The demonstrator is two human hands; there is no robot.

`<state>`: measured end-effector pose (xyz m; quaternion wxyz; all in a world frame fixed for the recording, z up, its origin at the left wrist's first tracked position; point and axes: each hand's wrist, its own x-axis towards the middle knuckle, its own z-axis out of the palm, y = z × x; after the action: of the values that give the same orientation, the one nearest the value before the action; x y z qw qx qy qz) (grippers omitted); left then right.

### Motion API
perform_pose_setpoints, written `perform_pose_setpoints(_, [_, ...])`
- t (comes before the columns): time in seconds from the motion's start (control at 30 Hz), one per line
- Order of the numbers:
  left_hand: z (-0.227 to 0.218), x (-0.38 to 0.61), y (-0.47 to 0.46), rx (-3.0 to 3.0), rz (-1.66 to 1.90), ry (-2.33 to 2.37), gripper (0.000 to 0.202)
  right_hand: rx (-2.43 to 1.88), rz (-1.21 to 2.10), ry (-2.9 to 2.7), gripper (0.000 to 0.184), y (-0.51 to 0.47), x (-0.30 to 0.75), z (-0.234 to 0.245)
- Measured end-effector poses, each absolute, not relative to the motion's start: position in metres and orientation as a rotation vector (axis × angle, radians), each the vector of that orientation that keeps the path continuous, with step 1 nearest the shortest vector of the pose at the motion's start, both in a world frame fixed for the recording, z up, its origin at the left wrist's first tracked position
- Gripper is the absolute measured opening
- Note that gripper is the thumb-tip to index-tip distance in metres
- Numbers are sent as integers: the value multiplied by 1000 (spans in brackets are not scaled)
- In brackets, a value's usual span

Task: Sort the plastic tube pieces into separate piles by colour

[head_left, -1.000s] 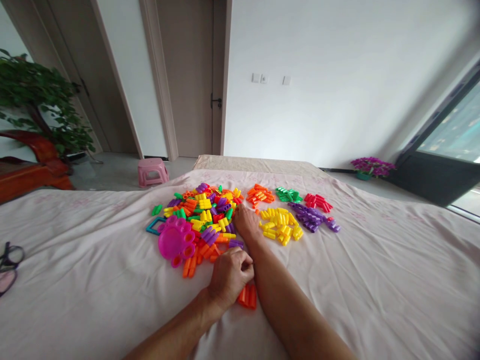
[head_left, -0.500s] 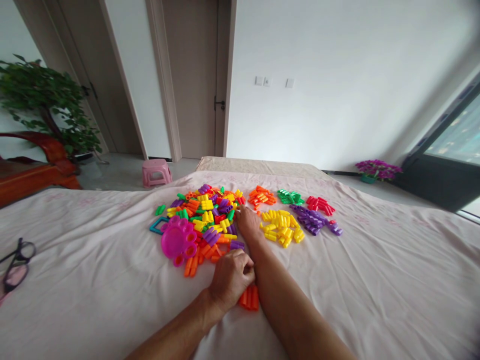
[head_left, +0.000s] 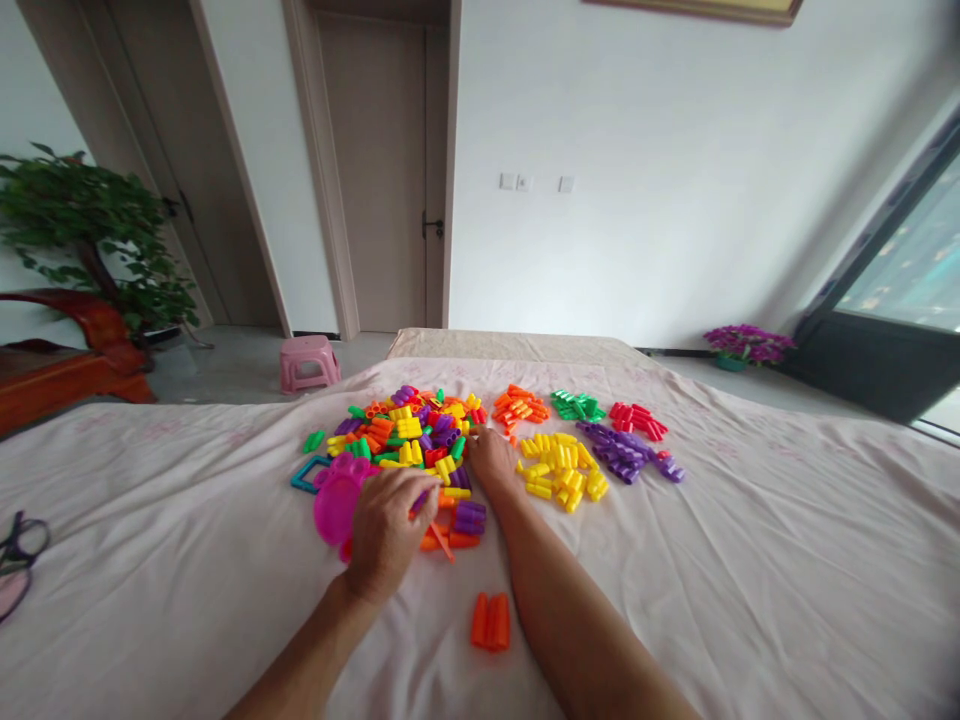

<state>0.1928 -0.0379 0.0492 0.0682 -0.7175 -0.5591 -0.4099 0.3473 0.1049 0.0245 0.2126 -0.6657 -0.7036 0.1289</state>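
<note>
A mixed heap of colourful plastic tube-shaped building blocks (head_left: 409, 427) lies on the cloth. Over its near left side is my left hand (head_left: 391, 520), thumb and fingers curved but apart, with orange and purple blocks showing between them. It partly covers a pink flower-shaped plastic piece (head_left: 337, 505). My right hand (head_left: 495, 462) rests at the heap's right edge, fingers curled inward; their tips, and anything in them, are hidden. A purple block (head_left: 470, 517) lies between the hands. Nearer me, beside my right forearm, an orange block (head_left: 490, 622) lies alone.
Sorted groups lie to the right: orange blocks (head_left: 520, 405), green blocks (head_left: 577, 405), red blocks (head_left: 637, 420), yellow blocks (head_left: 562, 465) and purple blocks (head_left: 619, 452). A blue frame (head_left: 306, 475) is left of the heap. Glasses (head_left: 21, 560) lie far left on the pale cloth (head_left: 750, 590).
My left hand has moved left and forward from near the lone orange block to the heap, leaving that block on the cloth. My right hand stays at the heap's edge. The view has tilted slightly upward.
</note>
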Motion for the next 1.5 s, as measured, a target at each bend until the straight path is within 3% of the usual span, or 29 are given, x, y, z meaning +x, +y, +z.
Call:
perform_pose_setpoints(0.23, [26,108,-8,-1607,-1033,-2172,41,-1759,390,-1826,30,108,345,20])
perform_pose_setpoints(0.37, [10,99,-1,-1615,-920,-2348,52,-1687,466,-1853,38,112,345,14])
perform_pose_setpoints(0.47, [6,100,2,-1681,-893,-2334,57,-1623,459,-1823,35,113,344,10])
perform_pose_setpoints(0.7, [2,92,6,-1665,-1111,-2375,52,-1595,352,-1736,33,116,369,34])
perform_pose_setpoints(0.87, [8,93,3,-1564,-1337,-2370,46,-1880,204,-1705,36,114,426,60])
perform_pose_setpoints(1.0, [14,95,2,-1399,-1263,-2466,47,-2060,93,-1719,40,108,459,66])
perform_pose_setpoints(1.27, [14,91,0,-1304,-1080,-2483,48,-1489,471,-2041,28,93,398,49])
perform_pose_setpoints(1.4, [10,89,1,-1344,-1108,-2497,48,-1385,528,-2092,41,85,368,42])
perform_pose_setpoints(1.5, [9,88,3,-1373,-1111,-2495,46,-1396,512,-2099,38,86,361,33])
